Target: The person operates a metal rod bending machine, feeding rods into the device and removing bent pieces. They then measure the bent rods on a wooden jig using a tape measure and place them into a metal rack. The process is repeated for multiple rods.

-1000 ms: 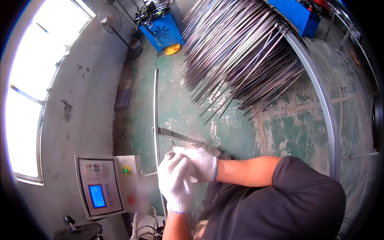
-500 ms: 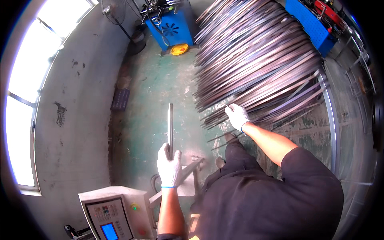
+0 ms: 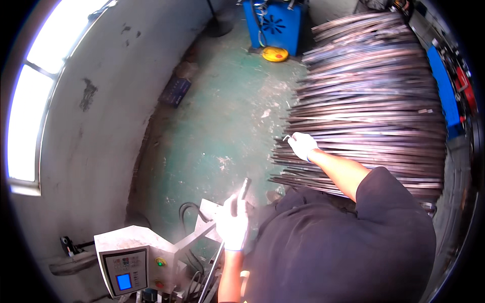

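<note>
Both my hands wear white gloves. My left hand [image 3: 234, 224] is closed around a short dark metal rod [image 3: 244, 188] that points up and away, just above the grey machine [image 3: 146, 242]. My right hand [image 3: 302, 145] reaches forward to the near end of a big pile of long steel rods [image 3: 374, 101] and grips the tip of one rod, which ends in a small hook. My dark sleeve and body fill the lower right.
The grey machine's control panel [image 3: 125, 265] has a blue screen and a green button. A blue machine [image 3: 278, 22] and a yellow disc [image 3: 275, 53] stand at the far end of the green floor [image 3: 222, 126]. A dark box [image 3: 176, 91] lies by the curved wall, near a bright window [image 3: 25, 116].
My left hand has dropped with the rod closer to the grey machine. My right hand has stayed at the end of the rod pile, and the view has swung toward the pile.
</note>
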{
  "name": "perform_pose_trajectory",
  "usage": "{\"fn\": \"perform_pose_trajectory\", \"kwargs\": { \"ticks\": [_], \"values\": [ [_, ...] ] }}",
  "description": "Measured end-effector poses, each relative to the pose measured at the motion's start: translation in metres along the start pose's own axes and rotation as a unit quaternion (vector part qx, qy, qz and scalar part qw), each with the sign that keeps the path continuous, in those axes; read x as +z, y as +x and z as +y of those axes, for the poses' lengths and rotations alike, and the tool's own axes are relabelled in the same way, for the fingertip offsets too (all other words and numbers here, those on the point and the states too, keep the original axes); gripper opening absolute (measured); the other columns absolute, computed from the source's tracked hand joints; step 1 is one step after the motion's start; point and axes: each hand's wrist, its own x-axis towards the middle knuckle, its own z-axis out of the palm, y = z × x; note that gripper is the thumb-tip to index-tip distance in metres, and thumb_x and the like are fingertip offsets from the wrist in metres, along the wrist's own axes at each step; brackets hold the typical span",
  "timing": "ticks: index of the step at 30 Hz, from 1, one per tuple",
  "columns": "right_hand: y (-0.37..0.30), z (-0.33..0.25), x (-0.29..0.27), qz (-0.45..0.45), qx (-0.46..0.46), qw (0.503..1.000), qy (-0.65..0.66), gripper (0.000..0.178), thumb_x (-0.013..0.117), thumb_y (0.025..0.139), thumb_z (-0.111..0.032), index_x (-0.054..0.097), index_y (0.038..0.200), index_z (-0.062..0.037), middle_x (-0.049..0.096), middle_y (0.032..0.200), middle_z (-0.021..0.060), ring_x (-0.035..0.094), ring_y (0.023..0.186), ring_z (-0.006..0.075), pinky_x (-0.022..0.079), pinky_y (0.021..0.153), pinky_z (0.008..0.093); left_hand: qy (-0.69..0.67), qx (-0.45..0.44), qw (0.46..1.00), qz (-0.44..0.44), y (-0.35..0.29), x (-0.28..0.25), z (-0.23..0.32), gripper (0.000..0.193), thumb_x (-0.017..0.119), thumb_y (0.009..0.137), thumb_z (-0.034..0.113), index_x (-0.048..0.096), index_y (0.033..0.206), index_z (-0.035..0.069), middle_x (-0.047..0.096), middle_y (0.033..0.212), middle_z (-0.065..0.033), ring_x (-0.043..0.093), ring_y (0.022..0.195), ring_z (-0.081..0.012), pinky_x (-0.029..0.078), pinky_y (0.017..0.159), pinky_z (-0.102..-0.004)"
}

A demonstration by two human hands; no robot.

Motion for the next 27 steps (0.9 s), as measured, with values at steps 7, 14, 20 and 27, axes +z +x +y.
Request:
{"fn": "perform_pose_trajectory", "kwargs": {
  "ticks": [7, 14, 20, 27],
  "values": [
    [0.087, -0.047, -0.036, -0.005, -0.088, 0.995, -0.044, 0.045, 0.056, 0.106, -0.047, 0.075, 0.110, -0.0059, 0.077, 0.111, 0.0247, 0.072, 0.109, 0.0465, 0.055, 0.095, 0.0540, -0.033, -0.006, 0.998, 0.061, 0.027, 0.015, 0.027, 0.028, 0.075, 0.102, 0.033, 0.081, 0.115, 0.008, 0.081, 0.105, -0.0144, 0.078, 0.094, -0.0353, 0.061, 0.087, -0.0425],
    [0.213, -0.045, -0.049, -0.057, -0.111, 0.988, -0.086, 0.042, 0.061, 0.104, -0.046, 0.077, 0.118, -0.0097, 0.077, 0.121, 0.0211, 0.072, 0.117, 0.0430, 0.056, 0.101, 0.0509, -0.039, -0.194, 0.978, 0.069, 0.057, 0.019, 0.052, 0.026, 0.072, 0.102, 0.032, 0.080, 0.113, 0.010, 0.081, 0.104, -0.0139, 0.079, 0.095, -0.0340, 0.061, 0.088, -0.0410],
    [0.305, -0.105, -0.031, -0.130, -0.196, 0.967, -0.092, 0.040, 0.061, 0.104, -0.044, 0.074, 0.120, -0.0098, 0.076, 0.123, 0.0217, 0.070, 0.118, 0.0430, 0.055, 0.101, 0.0506, 0.065, -0.338, 0.930, 0.125, 0.062, 0.032, 0.068, 0.023, 0.072, 0.100, 0.031, 0.080, 0.107, 0.011, 0.080, 0.104, -0.0113, 0.078, 0.096, -0.0313, 0.061, 0.088, -0.0403],
    [0.322, -0.271, 0.014, -0.247, -0.394, 0.878, -0.109, 0.036, 0.062, 0.104, -0.039, 0.074, 0.113, -0.0060, 0.078, 0.108, 0.0212, 0.073, 0.105, 0.0428, 0.057, 0.093, 0.0505, 0.093, -0.357, 0.918, 0.149, 0.087, 0.041, 0.102, 0.024, 0.068, 0.100, 0.034, 0.080, 0.107, 0.015, 0.079, 0.104, -0.0102, 0.077, 0.097, -0.0349, 0.061, 0.085, -0.0442]
  ]
}}
